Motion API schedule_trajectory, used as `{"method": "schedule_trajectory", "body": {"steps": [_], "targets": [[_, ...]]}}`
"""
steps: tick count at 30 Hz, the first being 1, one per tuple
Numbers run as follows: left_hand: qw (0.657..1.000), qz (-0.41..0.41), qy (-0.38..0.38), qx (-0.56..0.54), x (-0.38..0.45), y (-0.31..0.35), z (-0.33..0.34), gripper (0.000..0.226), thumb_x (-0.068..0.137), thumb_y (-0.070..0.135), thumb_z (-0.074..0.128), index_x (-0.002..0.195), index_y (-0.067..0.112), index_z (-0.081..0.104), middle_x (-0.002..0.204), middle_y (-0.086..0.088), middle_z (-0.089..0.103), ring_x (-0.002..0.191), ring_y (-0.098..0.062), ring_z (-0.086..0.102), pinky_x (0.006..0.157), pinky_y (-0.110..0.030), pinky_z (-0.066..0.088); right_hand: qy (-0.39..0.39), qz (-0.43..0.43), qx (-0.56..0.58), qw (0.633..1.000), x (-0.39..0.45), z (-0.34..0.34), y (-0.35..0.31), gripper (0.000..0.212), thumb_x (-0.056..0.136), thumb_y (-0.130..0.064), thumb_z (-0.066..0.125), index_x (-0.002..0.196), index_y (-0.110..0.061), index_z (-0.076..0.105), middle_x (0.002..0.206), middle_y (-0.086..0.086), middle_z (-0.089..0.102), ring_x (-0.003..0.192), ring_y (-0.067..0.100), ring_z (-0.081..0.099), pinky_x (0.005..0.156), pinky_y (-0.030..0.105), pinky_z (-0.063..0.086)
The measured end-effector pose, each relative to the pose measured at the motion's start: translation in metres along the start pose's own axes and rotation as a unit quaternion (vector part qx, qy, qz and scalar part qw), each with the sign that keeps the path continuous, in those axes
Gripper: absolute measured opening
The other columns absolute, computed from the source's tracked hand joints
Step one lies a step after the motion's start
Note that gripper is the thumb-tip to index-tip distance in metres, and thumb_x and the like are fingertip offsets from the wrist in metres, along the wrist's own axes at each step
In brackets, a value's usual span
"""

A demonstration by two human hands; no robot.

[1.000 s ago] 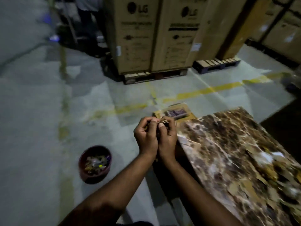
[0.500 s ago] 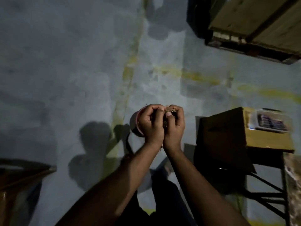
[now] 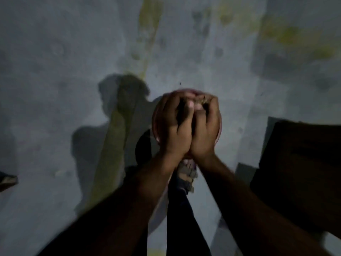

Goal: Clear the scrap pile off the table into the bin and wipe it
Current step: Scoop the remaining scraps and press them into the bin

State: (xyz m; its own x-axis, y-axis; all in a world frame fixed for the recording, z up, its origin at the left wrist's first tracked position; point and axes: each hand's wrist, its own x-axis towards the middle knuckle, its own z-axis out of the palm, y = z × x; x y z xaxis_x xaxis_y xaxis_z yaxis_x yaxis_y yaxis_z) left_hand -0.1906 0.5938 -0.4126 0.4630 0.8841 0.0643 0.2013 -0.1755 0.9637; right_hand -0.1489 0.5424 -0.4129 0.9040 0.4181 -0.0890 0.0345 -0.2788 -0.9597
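My left hand (image 3: pixel 175 124) and my right hand (image 3: pixel 205 126) are cupped together with fingers curled, holding a small clump of brownish scraps (image 3: pixel 201 101) between them. They hang directly over the round reddish bin (image 3: pixel 156 122), which stands on the floor and is mostly hidden behind my hands; only its rim shows at the left, top and right. The table is out of view.
Grey concrete floor (image 3: pixel 55 71) with faded yellow lines lies all around. A dark box-like shape (image 3: pixel 299 172) sits at the right. My sandalled foot (image 3: pixel 187 174) stands just below the bin. My shadow falls to the left.
I have turned from the marble table toward the floor. My cupped hands, still holding scraps, moved from beside the table to right above the bin.
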Motion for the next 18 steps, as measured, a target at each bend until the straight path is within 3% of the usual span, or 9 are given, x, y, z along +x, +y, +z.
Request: {"method": "schedule_trajectory", "body": {"steps": [2,5,8,11,15,18], "targets": [[0.997,0.041,-0.040,0.058,-0.001,-0.035,0.016,0.028,0.099,0.025,0.048,0.096,0.001,0.063,0.098,-0.010,0.062,0.092,-0.028,0.061,0.087,-0.050,0.050,-0.018,-0.032,-0.021,0.999,0.010,0.000,0.040,0.023,0.099,-0.020,0.043,0.100,0.000,0.052,0.093,0.019,0.059,0.084,0.031,0.057,0.077,0.050,0.048],[0.977,0.120,-0.092,0.153,-0.007,-0.100,0.028,0.026,0.103,0.020,0.046,0.115,0.001,0.059,0.113,-0.006,0.055,0.106,-0.017,0.053,0.105,-0.034,0.044,-0.077,-0.072,-0.065,0.992,0.021,-0.008,0.099,0.017,0.097,-0.010,0.047,0.108,0.000,0.055,0.105,0.016,0.059,0.096,0.024,0.058,0.086,0.034,0.047],[0.918,0.171,-0.217,0.285,-0.005,-0.158,0.023,0.043,0.096,0.017,0.051,0.133,-0.004,0.054,0.135,-0.024,0.053,0.127,-0.040,0.049,0.112,-0.048,0.037,-0.181,-0.092,-0.160,0.966,0.033,-0.021,0.149,0.033,0.089,-0.017,0.051,0.118,-0.002,0.058,0.127,0.015,0.055,0.117,0.022,0.053,0.098,0.025,0.041],[0.843,0.204,-0.321,0.381,-0.001,-0.176,0.014,0.052,0.087,0.019,0.051,0.135,0.001,0.055,0.142,-0.023,0.051,0.135,-0.040,0.045,0.112,-0.047,0.034,-0.245,-0.137,-0.260,0.924,0.040,-0.031,0.179,0.041,0.088,-0.027,0.049,0.120,-0.006,0.063,0.142,0.015,0.052,0.134,0.035,0.044,0.109,0.045,0.037],[0.800,0.244,-0.317,0.448,-0.006,-0.187,0.012,0.061,0.095,0.027,0.048,0.150,0.003,0.041,0.161,-0.018,0.033,0.150,-0.034,0.028,0.121,-0.048,0.022,-0.232,-0.165,-0.387,0.877,0.040,-0.028,0.188,0.042,0.088,-0.038,0.052,0.120,-0.012,0.060,0.148,0.014,0.050,0.138,0.042,0.037,0.101,0.055,0.037],[0.761,0.218,-0.354,0.498,-0.007,-0.204,0.021,0.073,0.095,0.034,0.043,0.157,0.002,0.024,0.167,-0.017,0.018,0.155,-0.032,0.013,0.124,-0.049,0.015,-0.272,-0.159,-0.464,0.828,0.043,-0.023,0.204,0.062,0.095,-0.053,0.043,0.148,-0.021,0.043,0.164,0.010,0.030,0.153,0.038,0.020,0.115,0.063,0.024]]}}
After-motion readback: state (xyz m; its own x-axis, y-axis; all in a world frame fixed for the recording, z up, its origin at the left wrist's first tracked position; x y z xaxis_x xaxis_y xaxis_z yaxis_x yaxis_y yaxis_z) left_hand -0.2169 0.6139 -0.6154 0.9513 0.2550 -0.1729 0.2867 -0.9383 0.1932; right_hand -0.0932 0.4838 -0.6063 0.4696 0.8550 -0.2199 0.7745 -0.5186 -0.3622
